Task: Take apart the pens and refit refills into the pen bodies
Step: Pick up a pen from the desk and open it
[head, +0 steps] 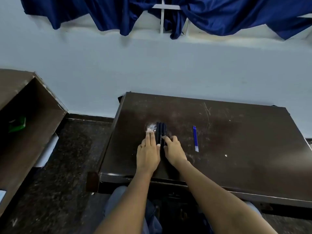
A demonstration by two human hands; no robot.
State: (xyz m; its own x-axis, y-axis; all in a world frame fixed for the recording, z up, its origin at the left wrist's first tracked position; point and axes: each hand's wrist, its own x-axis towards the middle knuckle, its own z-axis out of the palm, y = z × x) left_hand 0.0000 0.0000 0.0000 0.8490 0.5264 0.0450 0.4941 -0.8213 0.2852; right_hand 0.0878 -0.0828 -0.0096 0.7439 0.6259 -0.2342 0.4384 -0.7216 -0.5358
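One head-worn wide-angle view looks forward and steeply down over the bench (236, 149), near at arm's reach, wall (152, 65) beyond.

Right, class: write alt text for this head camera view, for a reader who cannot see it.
Two bare hands, left hand and right hand, press a row of dark pens together on a scuffed brown desk. Blue refills lie apart to their right.

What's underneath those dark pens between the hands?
The dark pens lie side by side directly on the brown desk. Their near ends are covered by the left hand and right hand.
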